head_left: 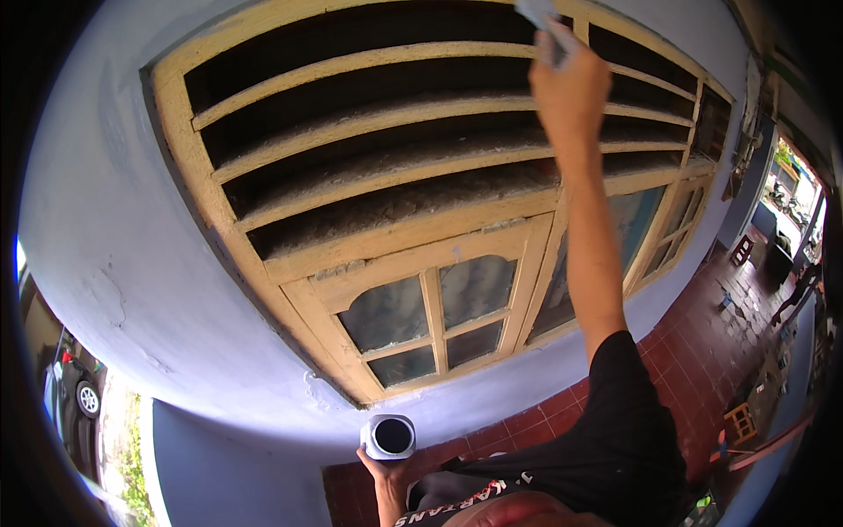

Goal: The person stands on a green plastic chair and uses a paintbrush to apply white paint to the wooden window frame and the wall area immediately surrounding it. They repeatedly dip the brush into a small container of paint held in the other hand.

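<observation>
Your right hand is raised in front of the slats of the cream-yellow wooden window frame, fingers curled closed around a pale grey-blue, flat tool (the top edge cuts off its tip). Low and near, your left hand grips a whitish, square-sided container with its round, dark opening upward; the fingers part around its side. The container sits before the pale blue wall, left of the red tiled floor.
</observation>
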The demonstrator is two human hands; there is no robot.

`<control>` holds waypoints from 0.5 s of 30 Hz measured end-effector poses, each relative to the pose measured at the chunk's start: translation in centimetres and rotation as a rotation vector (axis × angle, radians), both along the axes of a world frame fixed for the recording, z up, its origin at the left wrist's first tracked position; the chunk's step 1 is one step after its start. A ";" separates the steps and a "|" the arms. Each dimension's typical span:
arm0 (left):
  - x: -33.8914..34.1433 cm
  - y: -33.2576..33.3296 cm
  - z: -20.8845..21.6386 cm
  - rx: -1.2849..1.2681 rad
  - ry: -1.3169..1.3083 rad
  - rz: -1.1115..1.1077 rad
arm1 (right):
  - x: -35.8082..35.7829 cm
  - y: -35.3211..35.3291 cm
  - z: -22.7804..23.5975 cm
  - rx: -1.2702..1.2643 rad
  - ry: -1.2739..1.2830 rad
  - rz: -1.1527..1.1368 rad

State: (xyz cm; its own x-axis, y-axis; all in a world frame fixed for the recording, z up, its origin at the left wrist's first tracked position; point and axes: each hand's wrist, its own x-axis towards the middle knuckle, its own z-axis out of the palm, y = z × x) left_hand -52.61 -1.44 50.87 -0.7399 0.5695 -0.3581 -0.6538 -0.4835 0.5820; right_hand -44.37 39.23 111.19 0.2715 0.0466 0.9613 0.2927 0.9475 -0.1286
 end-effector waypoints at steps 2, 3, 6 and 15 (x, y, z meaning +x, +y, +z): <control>0.0 -0.8 -1.8 -0.107 0.164 -0.030 | -2.9 -2.5 0.2 0.102 -0.013 0.078; -0.2 -1.1 -2.7 -0.115 0.163 -0.016 | -4.3 -4.2 0.7 0.127 -0.004 0.159; 0.6 -0.7 -1.4 -0.157 0.209 0.029 | -6.9 -8.3 1.1 0.177 -0.068 0.318; 1.1 -1.3 -1.4 0.250 -0.118 0.119 | -7.1 -10.2 -0.2 -0.186 -0.433 1.273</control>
State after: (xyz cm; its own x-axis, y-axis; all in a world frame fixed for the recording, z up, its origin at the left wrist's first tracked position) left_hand -51.47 -2.75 49.43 -0.7684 0.5625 -0.3053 -0.6400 -0.6797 0.3584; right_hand -51.43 29.03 111.03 -0.3771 0.1738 0.9097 -0.7164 0.5677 -0.4055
